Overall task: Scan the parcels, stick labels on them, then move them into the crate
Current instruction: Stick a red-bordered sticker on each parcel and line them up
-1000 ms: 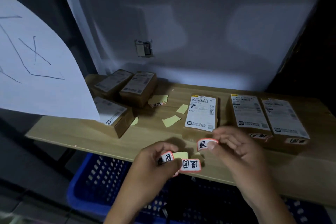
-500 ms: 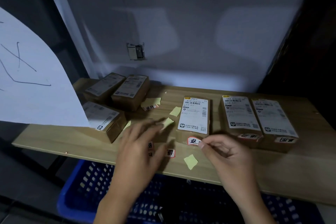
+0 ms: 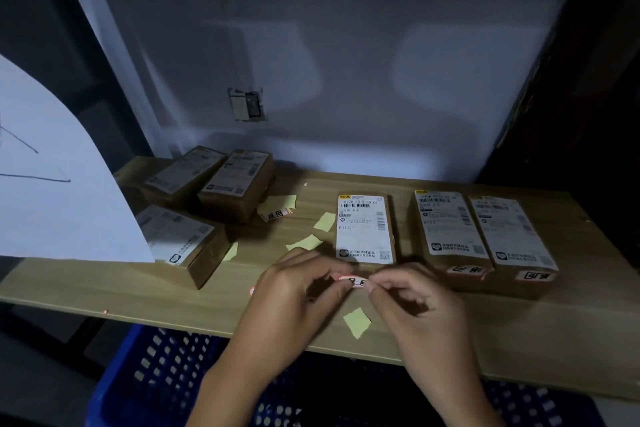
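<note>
A brown parcel (image 3: 365, 229) with a white shipping label lies in the middle of the wooden table (image 3: 554, 340). On its near side is a red-edged sticker (image 3: 354, 281). My left hand (image 3: 298, 291) and my right hand (image 3: 412, 302) both pinch or press that sticker with their fingertips. Two parcels to the right (image 3: 450, 232) (image 3: 512, 239) carry the same kind of sticker on their near sides. Three more parcels (image 3: 183, 246) (image 3: 239, 180) (image 3: 187, 173) lie at the left. The blue crate (image 3: 152, 378) sits below the table's front edge.
Yellow backing scraps (image 3: 356, 322) (image 3: 304, 242) (image 3: 325, 220) lie scattered on the table. A spare sticker (image 3: 275, 214) rests near the left parcels. A large white sheet (image 3: 52, 191) hangs over the left side. A white board (image 3: 346, 87) stands behind.
My left hand came right from the table to join my right hand at the middle parcel's near side. The sticker that my right hand carried now sits on that side.
</note>
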`<state>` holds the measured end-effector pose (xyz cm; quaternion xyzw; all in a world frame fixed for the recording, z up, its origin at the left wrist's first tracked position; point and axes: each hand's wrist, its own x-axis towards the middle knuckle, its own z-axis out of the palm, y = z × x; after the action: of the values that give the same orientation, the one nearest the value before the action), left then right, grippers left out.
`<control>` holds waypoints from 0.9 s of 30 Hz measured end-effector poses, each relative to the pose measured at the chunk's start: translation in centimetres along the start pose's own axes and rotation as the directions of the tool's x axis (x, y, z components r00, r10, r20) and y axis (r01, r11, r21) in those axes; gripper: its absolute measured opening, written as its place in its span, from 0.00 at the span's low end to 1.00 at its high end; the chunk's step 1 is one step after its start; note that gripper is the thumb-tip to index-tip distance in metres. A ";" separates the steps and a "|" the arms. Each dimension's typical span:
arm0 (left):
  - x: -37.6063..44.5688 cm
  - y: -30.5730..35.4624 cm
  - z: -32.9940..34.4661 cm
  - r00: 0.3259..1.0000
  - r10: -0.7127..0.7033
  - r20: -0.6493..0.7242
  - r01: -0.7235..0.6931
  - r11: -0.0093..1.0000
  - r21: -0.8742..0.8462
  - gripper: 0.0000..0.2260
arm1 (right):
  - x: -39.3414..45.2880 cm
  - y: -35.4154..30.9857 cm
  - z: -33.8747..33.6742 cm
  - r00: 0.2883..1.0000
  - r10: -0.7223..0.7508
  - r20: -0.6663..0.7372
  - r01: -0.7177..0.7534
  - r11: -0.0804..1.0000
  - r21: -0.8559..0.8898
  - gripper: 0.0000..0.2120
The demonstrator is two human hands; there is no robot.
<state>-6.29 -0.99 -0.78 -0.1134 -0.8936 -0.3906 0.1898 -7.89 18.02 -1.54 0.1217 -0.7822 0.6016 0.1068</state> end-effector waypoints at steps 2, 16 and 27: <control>0.5 0.1 0.0 0.999 0.036 -0.007 -0.036 0.999 -0.008 0.03 | 0.0 -0.2 -0.1 0.999 -0.026 -0.030 0.023 0.995 -0.095 0.11; 2.0 -0.6 2.4 1.000 -0.008 -0.004 0.008 0.999 0.043 0.02 | 1.7 1.0 -0.3 0.993 -0.117 -0.004 0.107 0.923 -0.369 0.11; 2.7 0.0 2.3 0.999 0.030 -0.017 -0.026 0.981 0.191 0.11 | 2.1 1.8 0.1 0.967 -0.246 -0.067 0.190 0.870 -0.456 0.10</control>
<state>-9.29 0.90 -1.07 -0.1032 -0.9233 -0.3017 0.2142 -10.41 18.26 -2.58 0.1444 -0.8722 0.3967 0.2471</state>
